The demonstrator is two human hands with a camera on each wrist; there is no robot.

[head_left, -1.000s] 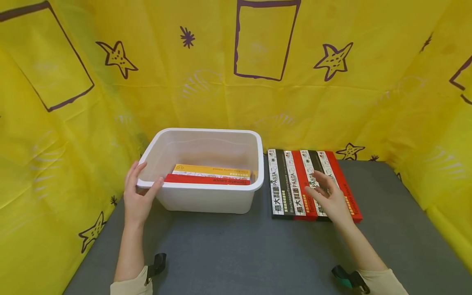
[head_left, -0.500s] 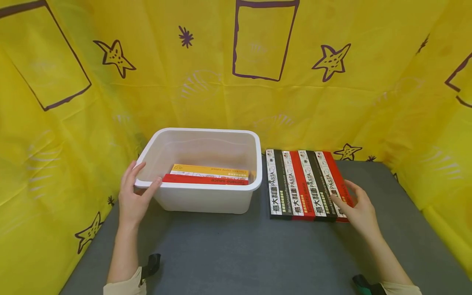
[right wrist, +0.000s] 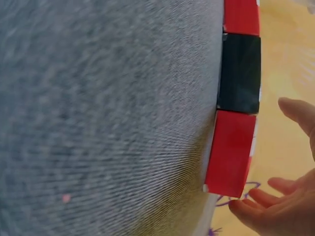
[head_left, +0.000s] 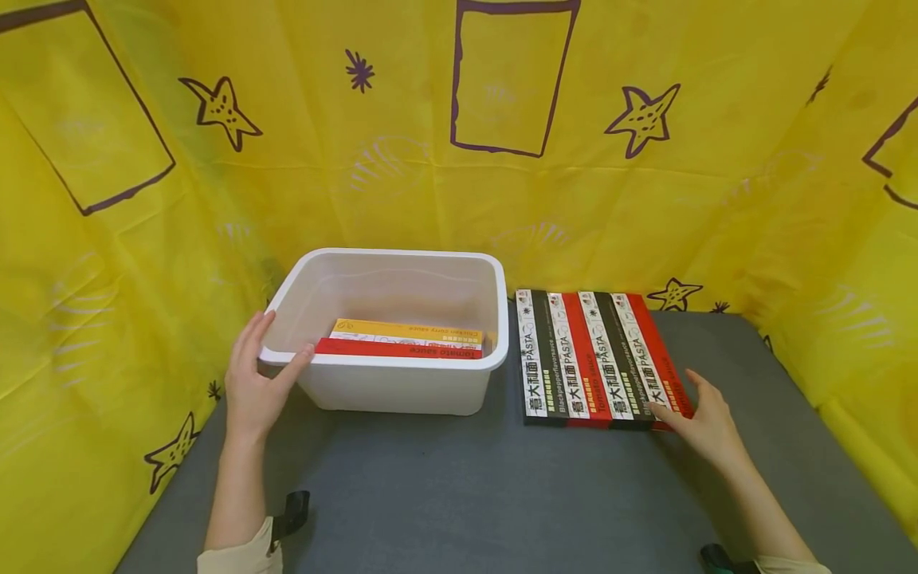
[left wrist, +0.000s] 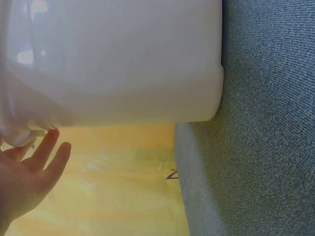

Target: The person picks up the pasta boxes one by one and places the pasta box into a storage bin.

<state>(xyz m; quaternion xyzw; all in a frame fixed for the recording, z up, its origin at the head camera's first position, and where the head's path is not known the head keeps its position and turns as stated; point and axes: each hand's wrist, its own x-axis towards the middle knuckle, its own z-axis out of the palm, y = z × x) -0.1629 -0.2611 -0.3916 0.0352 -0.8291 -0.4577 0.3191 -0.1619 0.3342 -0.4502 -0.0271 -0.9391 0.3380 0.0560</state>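
Observation:
At the front-left corner of a white plastic bin (head_left: 402, 388), my left hand (head_left: 253, 395) holds the rim. Its thumb lies along the front edge and its fingers are at the left side; the left wrist view shows some fingers spread off the wall. My right hand (head_left: 710, 426) is at the near end of the rightmost red pasta box (head_left: 656, 359), thumb over the top and fingers by the right side. In the right wrist view, a gap shows between the thumb and that red box (right wrist: 230, 155), and the fingers are close to its outer edge.
Several black and red pasta boxes (head_left: 574, 359) lie side by side, right of the bin. Inside the bin are a yellow box (head_left: 409, 328) and a red box (head_left: 402, 348). Yellow patterned cloth (head_left: 402, 199) hangs behind and beside the grey table (head_left: 459, 494).
My right hand has moved right and toward me, from above the pasta boxes to the near end of the rightmost one. My left hand stays at the bin's corner.

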